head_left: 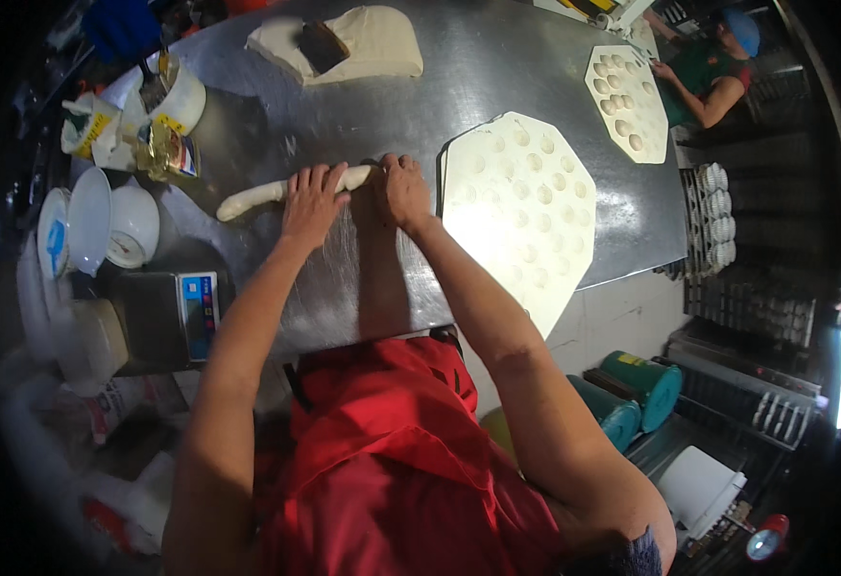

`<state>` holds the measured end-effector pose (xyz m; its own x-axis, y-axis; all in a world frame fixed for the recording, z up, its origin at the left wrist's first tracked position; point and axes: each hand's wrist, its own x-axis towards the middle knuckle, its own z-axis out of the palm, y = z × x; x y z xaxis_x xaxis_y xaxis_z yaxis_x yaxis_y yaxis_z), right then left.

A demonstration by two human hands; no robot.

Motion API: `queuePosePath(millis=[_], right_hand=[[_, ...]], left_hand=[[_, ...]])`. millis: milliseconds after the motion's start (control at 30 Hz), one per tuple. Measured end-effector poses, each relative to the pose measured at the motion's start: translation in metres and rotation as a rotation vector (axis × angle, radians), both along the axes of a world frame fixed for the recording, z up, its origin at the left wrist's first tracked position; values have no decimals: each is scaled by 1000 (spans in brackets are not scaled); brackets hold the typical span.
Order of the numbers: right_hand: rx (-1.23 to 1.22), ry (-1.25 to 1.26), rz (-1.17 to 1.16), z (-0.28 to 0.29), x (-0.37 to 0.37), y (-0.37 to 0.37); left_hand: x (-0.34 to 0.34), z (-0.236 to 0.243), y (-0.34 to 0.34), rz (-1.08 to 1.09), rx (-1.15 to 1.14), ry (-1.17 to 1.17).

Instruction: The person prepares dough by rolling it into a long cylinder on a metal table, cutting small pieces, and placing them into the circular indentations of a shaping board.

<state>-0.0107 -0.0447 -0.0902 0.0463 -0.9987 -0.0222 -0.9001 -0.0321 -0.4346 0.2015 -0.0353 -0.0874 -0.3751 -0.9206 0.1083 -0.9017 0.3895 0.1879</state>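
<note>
A long, pale dough rope [252, 200] lies on the steel table, a little bent toward its left end. Across its middle rests my left hand [313, 200], palm down with the fingers spread. My right hand [404, 192] is at the rope's right end, its fingers bent and closed around the dough; the fingertips are partly hidden. Just right of that hand is a white eight-sided tray board [473, 245] with rows of round hollows or flat dough rounds; I cannot tell which.
At the far edge sits a big dough slab [382, 43] with a dark scraper [323, 48] on it. Tubs, a foil pack [166, 154] and a scale [198, 312] stand left. At far right, a co-worker [713, 77] is beside another tray [656, 139] of dough balls. Egg trays [713, 221] are stacked nearby.
</note>
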Motion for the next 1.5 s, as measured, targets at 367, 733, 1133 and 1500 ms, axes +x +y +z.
queuePosePath(millis=[367,733,1133,1500], right_hand=[[656,-1035,-15,126,-143,37],[453,-1038,73,146,-164,59],[83,-652,-218,158,-140,96],[-26,-724,71,126,-134,66]], left_hand=[[-86,37,73,251,868,886],[-161,120,42,-102,970,790],[-172,145,56,-362,544,586],[-182,30,14,-252,508,881]])
